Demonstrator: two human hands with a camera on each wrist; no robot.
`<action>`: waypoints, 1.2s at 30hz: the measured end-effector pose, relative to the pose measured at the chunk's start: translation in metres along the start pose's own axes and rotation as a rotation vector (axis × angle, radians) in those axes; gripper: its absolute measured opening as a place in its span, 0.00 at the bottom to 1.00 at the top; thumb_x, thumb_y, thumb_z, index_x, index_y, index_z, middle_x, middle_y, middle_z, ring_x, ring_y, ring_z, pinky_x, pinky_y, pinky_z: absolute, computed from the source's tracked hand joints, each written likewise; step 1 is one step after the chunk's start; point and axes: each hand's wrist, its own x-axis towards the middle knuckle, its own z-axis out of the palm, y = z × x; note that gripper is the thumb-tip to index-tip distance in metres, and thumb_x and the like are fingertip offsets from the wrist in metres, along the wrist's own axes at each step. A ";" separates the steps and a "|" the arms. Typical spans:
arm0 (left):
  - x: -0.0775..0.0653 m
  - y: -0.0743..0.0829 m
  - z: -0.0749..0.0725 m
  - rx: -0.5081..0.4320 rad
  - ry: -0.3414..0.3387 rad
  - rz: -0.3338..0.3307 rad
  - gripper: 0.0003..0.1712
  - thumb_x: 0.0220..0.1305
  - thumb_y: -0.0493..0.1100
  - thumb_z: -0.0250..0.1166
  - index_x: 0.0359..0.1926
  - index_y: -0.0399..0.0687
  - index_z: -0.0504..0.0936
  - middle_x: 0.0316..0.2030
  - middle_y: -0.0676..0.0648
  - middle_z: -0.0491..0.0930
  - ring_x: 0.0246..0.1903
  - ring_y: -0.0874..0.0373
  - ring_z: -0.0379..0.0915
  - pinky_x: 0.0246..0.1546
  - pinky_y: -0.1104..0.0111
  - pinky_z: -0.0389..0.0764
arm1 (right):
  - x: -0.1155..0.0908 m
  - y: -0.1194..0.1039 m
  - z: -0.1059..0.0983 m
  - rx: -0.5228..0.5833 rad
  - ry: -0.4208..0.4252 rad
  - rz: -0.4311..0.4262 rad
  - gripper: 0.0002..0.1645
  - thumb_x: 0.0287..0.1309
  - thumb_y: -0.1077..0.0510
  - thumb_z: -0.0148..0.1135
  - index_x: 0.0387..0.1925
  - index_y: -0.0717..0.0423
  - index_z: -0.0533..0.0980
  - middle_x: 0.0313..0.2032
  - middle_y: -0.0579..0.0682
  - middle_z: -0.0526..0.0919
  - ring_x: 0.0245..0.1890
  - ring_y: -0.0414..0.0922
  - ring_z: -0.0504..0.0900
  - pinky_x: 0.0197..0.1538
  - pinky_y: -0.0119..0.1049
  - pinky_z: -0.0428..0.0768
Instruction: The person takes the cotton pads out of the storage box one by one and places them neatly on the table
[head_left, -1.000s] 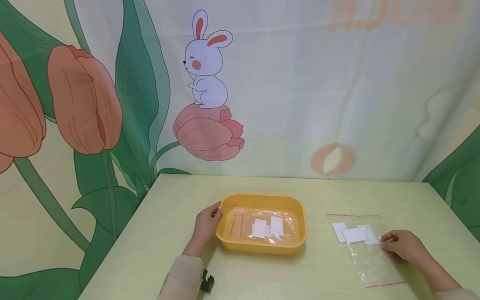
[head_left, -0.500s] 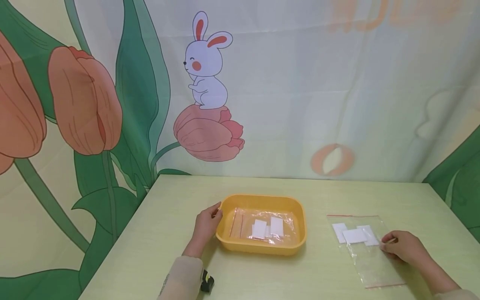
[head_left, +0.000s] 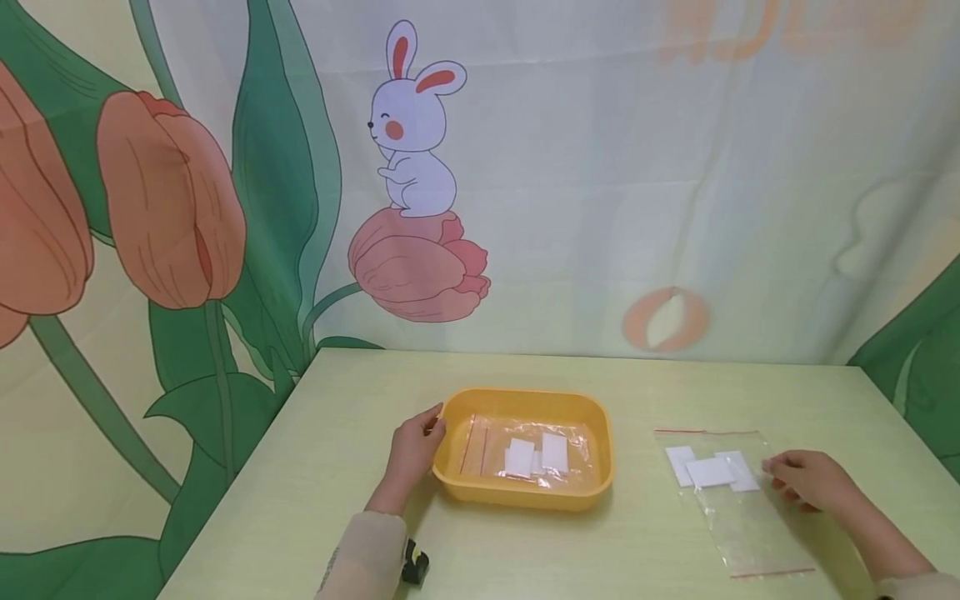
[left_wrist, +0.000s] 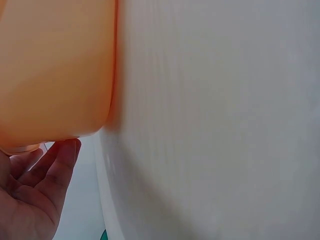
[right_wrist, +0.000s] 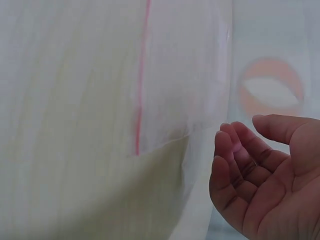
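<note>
touching the yellow tray (head_left: 522, 495) at left with the left hand (head_left: 410, 450), cannot tell whether gripping, and holding the loose, empty right hand (head_left: 816, 483) beside the clear bag (head_left: 750, 535).

We count two hands (head_left: 416, 452) (head_left: 813, 481), one tray (head_left: 521, 497), one table (head_left: 562, 554), one far rabbit (head_left: 422, 179), and three cards (head_left: 710, 472) at right.

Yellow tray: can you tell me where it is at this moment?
Low in the head view, the yellow tray sits on the table, its left end touched by the left hand, with a clear bag apart to its right.
</note>
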 end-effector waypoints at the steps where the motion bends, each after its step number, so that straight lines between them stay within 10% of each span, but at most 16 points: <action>1: 0.000 0.000 0.000 0.000 -0.001 -0.001 0.25 0.75 0.39 0.55 0.69 0.37 0.74 0.55 0.33 0.84 0.49 0.47 0.81 0.49 0.59 0.87 | 0.000 -0.001 -0.001 0.011 -0.005 0.002 0.27 0.75 0.51 0.52 0.52 0.76 0.74 0.37 0.57 0.85 0.35 0.42 0.80 0.35 0.37 0.82; 36: 0.001 0.001 0.000 0.007 -0.005 -0.004 0.25 0.75 0.39 0.55 0.69 0.37 0.74 0.56 0.33 0.84 0.48 0.49 0.80 0.50 0.59 0.86 | 0.007 -0.082 -0.019 0.086 -0.172 -0.278 0.29 0.80 0.52 0.43 0.63 0.74 0.71 0.52 0.63 0.85 0.48 0.46 0.85 0.47 0.38 0.85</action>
